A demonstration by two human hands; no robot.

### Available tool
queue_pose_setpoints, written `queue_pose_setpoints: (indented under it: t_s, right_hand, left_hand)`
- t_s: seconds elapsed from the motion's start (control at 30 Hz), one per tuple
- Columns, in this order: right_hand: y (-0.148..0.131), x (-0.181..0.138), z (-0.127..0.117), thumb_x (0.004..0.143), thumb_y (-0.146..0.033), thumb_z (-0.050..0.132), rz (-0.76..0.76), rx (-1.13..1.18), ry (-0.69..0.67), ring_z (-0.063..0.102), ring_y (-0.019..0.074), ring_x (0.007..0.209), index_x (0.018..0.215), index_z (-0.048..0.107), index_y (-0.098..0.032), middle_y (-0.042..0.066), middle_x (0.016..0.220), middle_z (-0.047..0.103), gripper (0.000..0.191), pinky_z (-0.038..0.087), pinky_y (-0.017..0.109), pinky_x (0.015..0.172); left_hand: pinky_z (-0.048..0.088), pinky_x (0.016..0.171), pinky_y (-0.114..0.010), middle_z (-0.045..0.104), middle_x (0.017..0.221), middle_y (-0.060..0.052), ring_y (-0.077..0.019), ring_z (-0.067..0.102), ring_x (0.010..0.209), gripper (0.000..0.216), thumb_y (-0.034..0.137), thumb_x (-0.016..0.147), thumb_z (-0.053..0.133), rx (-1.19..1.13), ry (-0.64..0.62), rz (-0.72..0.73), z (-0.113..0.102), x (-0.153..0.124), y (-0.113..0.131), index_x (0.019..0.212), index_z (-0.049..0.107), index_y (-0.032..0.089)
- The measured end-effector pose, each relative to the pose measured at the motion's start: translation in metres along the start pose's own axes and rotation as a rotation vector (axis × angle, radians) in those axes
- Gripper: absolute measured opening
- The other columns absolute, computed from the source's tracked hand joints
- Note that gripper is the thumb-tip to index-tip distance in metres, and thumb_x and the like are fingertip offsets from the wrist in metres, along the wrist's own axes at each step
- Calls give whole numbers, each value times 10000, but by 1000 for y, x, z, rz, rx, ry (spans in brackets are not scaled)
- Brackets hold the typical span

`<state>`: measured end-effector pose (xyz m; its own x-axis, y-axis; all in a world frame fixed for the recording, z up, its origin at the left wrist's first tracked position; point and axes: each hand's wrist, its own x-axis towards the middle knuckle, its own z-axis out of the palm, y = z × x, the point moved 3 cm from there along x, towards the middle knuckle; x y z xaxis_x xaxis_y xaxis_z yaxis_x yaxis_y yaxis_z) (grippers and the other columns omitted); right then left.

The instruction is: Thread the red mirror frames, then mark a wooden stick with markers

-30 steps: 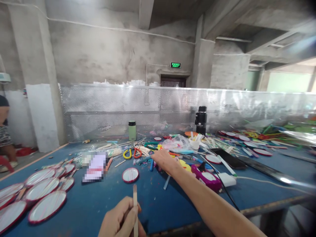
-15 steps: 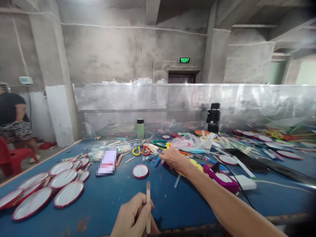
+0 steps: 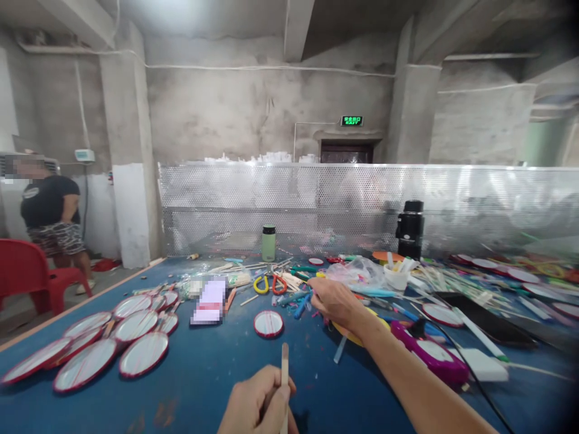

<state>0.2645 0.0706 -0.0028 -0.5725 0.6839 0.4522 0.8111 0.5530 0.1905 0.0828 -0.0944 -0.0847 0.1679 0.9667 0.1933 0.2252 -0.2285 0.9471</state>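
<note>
My left hand (image 3: 260,401), low at the centre, is closed around a flat wooden craft stick (image 3: 284,367). The stick stands upright and its upper end is darkened. My right hand (image 3: 337,301) reaches forward into the pile of small items, its fingers bent down and together. What those fingers grip, if anything, is hidden. Blue pens (image 3: 302,305) lie close by its fingertips. A yellow disc (image 3: 377,322) is partly covered by my right wrist. Between my hands and the pile lies a round white piece with a red rim (image 3: 268,324).
Several red-rimmed white discs (image 3: 143,354) overlap at left. A phone (image 3: 210,301), scissors with yellow and orange handles (image 3: 279,283), a green bottle (image 3: 268,244) and a black thermos (image 3: 411,229) stand or lie farther back. A purple device (image 3: 436,358) sits right. A person (image 3: 54,205) stands beyond the table.
The whole view has shifted, so everything appears farther right and slightly lower. My right hand stays in the pile with little change; my left hand still holds the craft stick.
</note>
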Motion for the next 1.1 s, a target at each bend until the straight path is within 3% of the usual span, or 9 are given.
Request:
queue_pose_setpoints:
  t_s: [0.1,0.17,0.27,0.33,0.43,0.53,0.63,0.9,1.1]
  right_hand:
    - [5,-2,-6,971,-197,528,31,133,132,644,172,733,891,663,-143,35,805,682,165,507,318,725]
    - [7,-1,-12,936,-178,486,49,242,242,655,193,763,896,675,-158,64,816,707,194,490,313,738]
    - [9,-2,-27,916,-247,516,104,421,446,693,221,859,955,695,-174,91,911,748,197,511,340,801]
    - [5,-6,-41,916,-328,568,162,544,573,694,207,716,954,702,-156,74,796,732,221,542,345,711]
    - [-11,-23,-61,961,-421,552,206,731,707,637,163,512,1040,677,-129,-8,588,634,327,546,297,526]
    - [-32,-51,-69,898,-411,691,323,1166,854,585,139,466,1030,695,-145,-29,566,602,298,483,250,413]
    - [-55,-78,-67,867,-398,751,359,1357,979,545,117,443,931,688,-173,-31,567,599,242,451,239,410]
    - [-90,-83,-41,973,-382,613,349,1569,935,535,97,431,874,667,-173,-36,532,578,237,396,202,410]
    - [-99,-88,-27,977,-368,605,372,1525,856,581,112,472,894,721,-155,-4,634,630,256,445,221,407]
  left_hand:
    - [445,531,-217,734,562,-32,-154,623,478,294,474,919,543,13,-5,5,-1,-1,1,864,607,192]
    - [427,503,-212,736,569,-35,-140,574,440,279,454,932,510,9,-14,2,-1,-1,2,877,592,193]
    - [374,461,-196,717,547,-29,-122,510,400,240,409,924,502,13,2,-16,0,0,3,890,587,187]
    - [360,475,-189,703,545,-28,-120,536,424,196,356,902,532,46,33,-5,0,2,2,853,603,180]
    - [307,467,-181,658,509,4,-99,484,411,138,299,872,555,47,74,-4,2,6,-2,833,607,178]
    - [288,458,-181,627,481,37,-94,442,406,68,253,821,598,16,76,-10,3,8,-6,839,599,188]
    - [276,453,-182,659,507,22,-96,442,423,68,242,792,616,21,51,4,4,8,-6,828,604,185]
    - [240,324,-169,745,625,-39,-63,370,293,294,492,925,474,-156,16,-83,5,-1,12,837,493,211]
    - [331,410,-168,787,738,-85,-66,497,372,320,454,956,451,-148,-25,-53,1,-9,17,896,566,162]
